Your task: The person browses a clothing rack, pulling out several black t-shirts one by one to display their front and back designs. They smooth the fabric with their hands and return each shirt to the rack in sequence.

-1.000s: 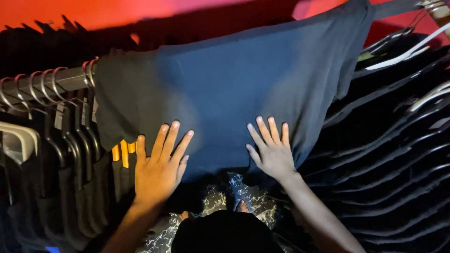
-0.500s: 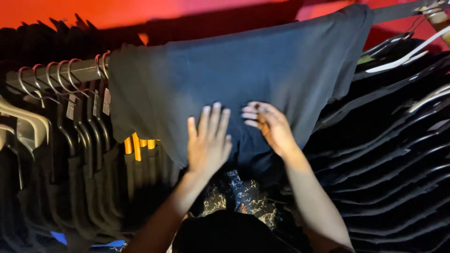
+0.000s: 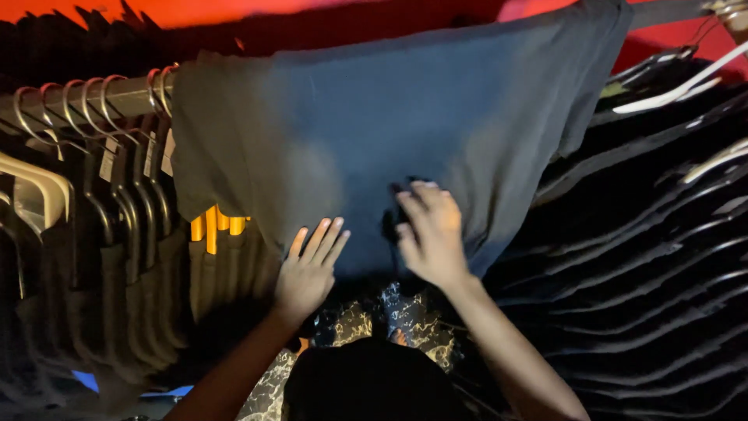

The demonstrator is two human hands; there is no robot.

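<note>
Dark shirt (image 3: 374, 132) draped over rail (image 3: 117, 93), long axis left–right, filling upper centre. Right hand (image 3: 428, 234) pinches lower hem; left hand (image 3: 308, 269) flat, fingers spread, lower left beside it.

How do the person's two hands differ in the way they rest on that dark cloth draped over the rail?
The left hand lies flat with its fingers straight and together, near the lower edge of the dark cloth. The right hand sits higher, with its fingers curled, bunching a fold of fabric. Both are bare and touch the same cloth.
</note>
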